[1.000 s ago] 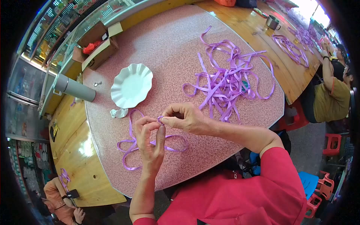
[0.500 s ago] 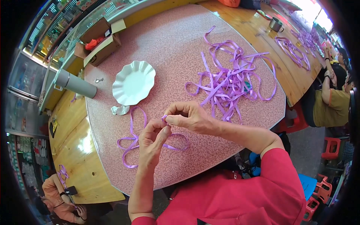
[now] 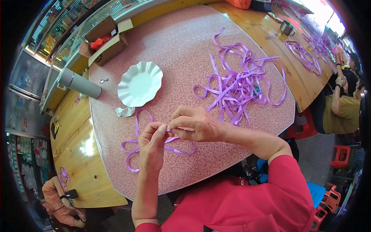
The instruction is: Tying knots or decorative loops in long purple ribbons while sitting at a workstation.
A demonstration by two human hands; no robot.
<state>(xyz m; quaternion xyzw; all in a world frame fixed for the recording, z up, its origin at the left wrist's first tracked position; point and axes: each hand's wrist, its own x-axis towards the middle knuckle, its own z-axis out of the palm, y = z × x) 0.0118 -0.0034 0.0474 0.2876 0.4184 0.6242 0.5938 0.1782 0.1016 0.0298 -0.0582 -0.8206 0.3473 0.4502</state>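
Above a pink speckled surface (image 3: 185, 46), the left hand (image 3: 152, 149) and the right hand (image 3: 199, 124) meet at a purple ribbon (image 3: 136, 125).
The fingers of both hands are nearly closed, pinching a small bit of ribbon between them; its loops lie around the left hand. Beyond sits a white scalloped plate (image 3: 140, 84), a ribbon pile (image 3: 234, 92) to its right; a red stool (image 3: 340, 156) stands at the room's right.

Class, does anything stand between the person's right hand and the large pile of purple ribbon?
Nothing visible does: only bare pink tabletop shows between the right hand and the ribbon pile, beyond it to the right. The scalloped plate sits to the left, outside that gap.
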